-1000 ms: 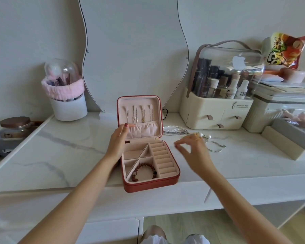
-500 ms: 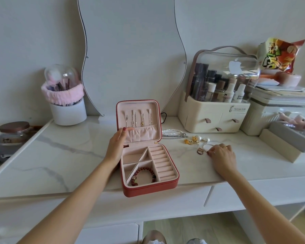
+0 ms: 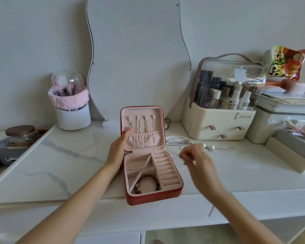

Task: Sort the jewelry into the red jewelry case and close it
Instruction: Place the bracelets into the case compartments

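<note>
The red jewelry case (image 3: 165, 195) lies open on the white marble tabletop (image 3: 69, 164), its pink lid (image 3: 141, 111) standing upright. Thin chains (image 3: 141, 124) hang inside the lid. A dark red bead bracelet (image 3: 148, 178) lies in the front left compartment. My left hand (image 3: 117, 150) holds the lid's left edge, one fingertip on the lining. My right hand (image 3: 199, 164) hovers blurred just right of the case, fingers pinched together on something small that I cannot make out. Behind it lie a pearl necklace (image 3: 176, 138) and pearl earrings (image 3: 209, 146).
A wavy mirror (image 3: 139, 59) leans on the wall behind the case. A cream cosmetics organizer (image 3: 218, 124) stands at back right, with boxes (image 3: 292, 145) and a snack bag (image 3: 285, 62) beyond. A brush holder (image 3: 72, 117) and a jar (image 3: 19, 132) stand at the left.
My right hand has lifted off the tabletop beside the loose jewelry and moved left toward the case, fingers now pinched. My left hand stays on the lid.
</note>
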